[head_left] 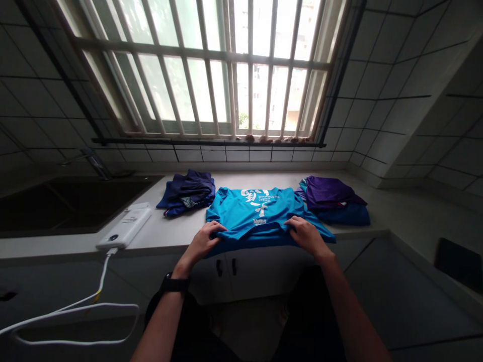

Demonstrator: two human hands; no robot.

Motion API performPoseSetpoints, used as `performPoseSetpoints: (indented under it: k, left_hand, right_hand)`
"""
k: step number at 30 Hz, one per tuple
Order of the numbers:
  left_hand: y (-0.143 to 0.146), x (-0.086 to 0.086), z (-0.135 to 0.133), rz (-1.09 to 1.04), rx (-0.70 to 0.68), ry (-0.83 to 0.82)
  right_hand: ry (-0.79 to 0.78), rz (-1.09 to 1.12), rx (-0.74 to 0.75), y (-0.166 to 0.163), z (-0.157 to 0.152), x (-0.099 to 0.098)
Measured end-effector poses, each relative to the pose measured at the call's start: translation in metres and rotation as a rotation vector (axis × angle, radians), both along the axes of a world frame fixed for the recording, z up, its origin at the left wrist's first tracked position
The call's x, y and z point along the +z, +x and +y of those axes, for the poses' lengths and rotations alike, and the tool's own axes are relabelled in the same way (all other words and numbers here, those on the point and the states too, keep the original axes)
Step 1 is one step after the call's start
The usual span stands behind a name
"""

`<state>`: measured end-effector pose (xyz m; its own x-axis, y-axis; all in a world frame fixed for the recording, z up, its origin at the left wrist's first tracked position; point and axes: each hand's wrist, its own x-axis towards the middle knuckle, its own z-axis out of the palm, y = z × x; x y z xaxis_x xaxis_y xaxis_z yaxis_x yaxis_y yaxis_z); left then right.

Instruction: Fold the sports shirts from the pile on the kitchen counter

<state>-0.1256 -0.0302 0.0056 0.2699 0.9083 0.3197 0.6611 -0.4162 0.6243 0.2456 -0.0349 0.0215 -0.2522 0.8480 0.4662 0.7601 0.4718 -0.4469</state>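
Note:
A bright blue T-shirt (234, 208) with white printed lettering lies spread on the counter, its near edge hanging over the front. My left hand (206, 237) is closed on the shirt's near left edge, thumb and fingers pinching the cloth. On the near right edge, my right hand (305, 234) grips the same shirt. Between the two hands the fabric rises in a slight fold. Left of the shirt sits a pile of dark navy clothes (190, 191). To its right, purple folded clothing (328, 192) rests on blue cloth (347, 215).
A white power bank (126, 227) with a white cable (102, 274) lies near the counter's front edge. The dark sink (71, 203) and its tap (96, 163) are at the left. A barred window (226, 55) stands behind the counter (169, 234). Cabinet doors (256, 276) are below.

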Motion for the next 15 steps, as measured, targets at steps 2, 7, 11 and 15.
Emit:
performPoseSetpoints:
  k: [2, 7, 11, 15]
  left_hand:
    - [0.002, 0.0, -0.001, 0.007, 0.039, 0.018]
    - [0.003, 0.006, -0.008, -0.02, 0.02, 0.037]
    - [0.003, 0.008, -0.014, -0.064, -0.009, 0.03]
    - [0.006, 0.004, -0.017, -0.089, 0.065, 0.026]
  right_hand:
    - [0.109, 0.08, -0.042, 0.003, -0.001, -0.001]
    - [0.024, 0.129, -0.023, 0.038, -0.013, -0.01]
    - [0.085, 0.106, -0.262, 0.037, -0.009, -0.022]
    - [0.102, -0.025, -0.462, 0.005, 0.002, -0.043]
